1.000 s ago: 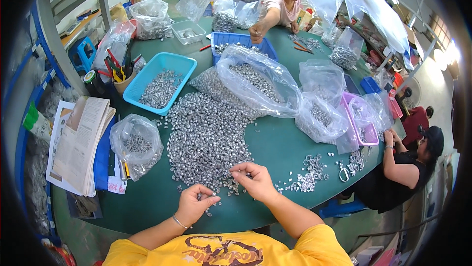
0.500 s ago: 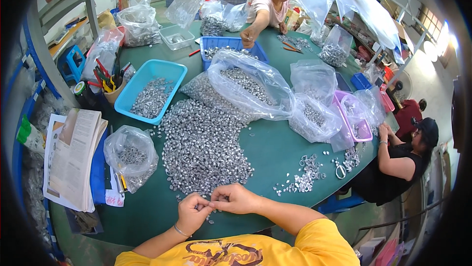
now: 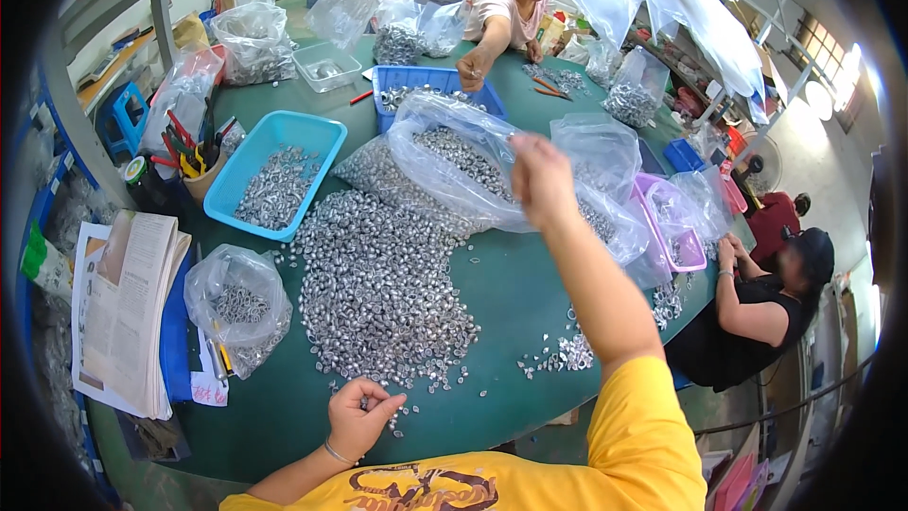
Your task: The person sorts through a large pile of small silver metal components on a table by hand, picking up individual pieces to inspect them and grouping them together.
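My right hand (image 3: 544, 178) is stretched forward over the right rim of a large clear plastic bag (image 3: 416, 138) of small silver metal pieces. Its fingers are curled in, slightly blurred, and what they hold, if anything, cannot be made out. Close to the table's front edge, my left hand (image 3: 359, 421) has bent fingers with the thumb toward them; anything pinched there is too small to name. A few loose pieces lie just right of its thumb. Beyond it spreads a big heap of silver metal pieces (image 3: 378, 289), reaching up to the bag.
On the left are a turquoise tray (image 3: 331, 147), a small bag of parts (image 3: 236, 298) and stacked papers (image 3: 128, 312). A blue basket (image 3: 383, 100) stands behind the large bag. Facing me, a co-worker's hand (image 3: 475, 67) hovers over it. Another person (image 3: 757, 312) sits at right, near a pink basket (image 3: 695, 251).
My hands were together at the heap's near edge; the right has swung forward and right to the large bag. The left stays near the table edge, slightly lower and further left.
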The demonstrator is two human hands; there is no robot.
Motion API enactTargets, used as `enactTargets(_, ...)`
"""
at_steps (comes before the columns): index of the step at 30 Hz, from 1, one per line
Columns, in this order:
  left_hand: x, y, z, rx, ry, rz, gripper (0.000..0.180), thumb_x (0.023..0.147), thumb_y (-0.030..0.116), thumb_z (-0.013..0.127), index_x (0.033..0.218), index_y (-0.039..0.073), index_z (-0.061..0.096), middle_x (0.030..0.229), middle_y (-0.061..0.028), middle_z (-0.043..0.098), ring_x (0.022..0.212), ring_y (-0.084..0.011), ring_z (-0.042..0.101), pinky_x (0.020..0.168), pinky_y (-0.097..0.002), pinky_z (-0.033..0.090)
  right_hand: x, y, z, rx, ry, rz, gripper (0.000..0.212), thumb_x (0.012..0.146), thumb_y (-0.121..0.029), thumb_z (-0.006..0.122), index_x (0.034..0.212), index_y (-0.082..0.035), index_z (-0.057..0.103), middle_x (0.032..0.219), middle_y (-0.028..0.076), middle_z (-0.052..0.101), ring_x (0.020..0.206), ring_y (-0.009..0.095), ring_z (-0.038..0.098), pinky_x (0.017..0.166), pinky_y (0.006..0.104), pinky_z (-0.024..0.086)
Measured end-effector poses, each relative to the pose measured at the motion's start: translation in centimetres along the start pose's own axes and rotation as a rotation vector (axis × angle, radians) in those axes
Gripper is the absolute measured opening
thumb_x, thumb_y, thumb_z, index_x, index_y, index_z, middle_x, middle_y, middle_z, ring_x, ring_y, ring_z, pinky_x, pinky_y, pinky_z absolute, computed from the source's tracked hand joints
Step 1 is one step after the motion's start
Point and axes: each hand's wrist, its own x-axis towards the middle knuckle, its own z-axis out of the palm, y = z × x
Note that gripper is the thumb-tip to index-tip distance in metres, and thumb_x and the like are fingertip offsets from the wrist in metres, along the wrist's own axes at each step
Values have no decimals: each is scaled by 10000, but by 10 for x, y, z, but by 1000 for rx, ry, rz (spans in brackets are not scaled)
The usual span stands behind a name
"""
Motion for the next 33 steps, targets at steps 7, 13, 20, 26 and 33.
enactTargets(7, 4, -8, -2, -5, 80, -18, 214, 651, 16, 749, 655, 39, 536, 553, 24, 483, 483, -26, 388, 447, -181, 305, 155, 29, -17, -514, 304, -187, 265, 805, -220, 607, 905, 24, 622, 582, 39, 517, 432, 119, 426, 377, 289, 314)
enactTargets(13, 6, -10, -3, -47, 83, -123, 209, 652, 7, 744, 662, 34, 537, 572, 17, 492, 492, -24, 391, 449, -178, 304, 211, 63, -13, -316, 352, 17, 248, 833, -242, 567, 787, 1, 579, 552, 29, 457, 424, 122, 387, 361, 293, 266)
enactTargets(20, 8, -14, -4, -25, 66, -171, 205, 659, 9, 739, 661, 35, 536, 577, 14, 492, 493, -29, 395, 452, -177, 301, 212, 64, 0, -353, 284, 79, 187, 826, -186, 583, 727, -45, 511, 538, 4, 403, 410, 112, 333, 363, 267, 199)
enactTargets(26, 9, -15, -3, -3, 47, -176, 214, 651, 13, 747, 656, 37, 534, 572, 14, 490, 494, -31, 398, 452, -177, 299, 210, 60, -4, -274, 273, 209, 252, 857, -279, 548, 738, -69, 474, 557, 2, 397, 419, 106, 323, 381, 264, 217)
enactTargets(33, 9, -18, -4, 4, 65, -156, 219, 650, 13, 749, 654, 37, 532, 568, 14, 484, 490, -32, 395, 449, -178, 296, 198, 43, 8, -146, 190, 320, 331, 872, -395, 503, 761, -85, 478, 563, -1, 389, 433, 102, 327, 398, 258, 227)
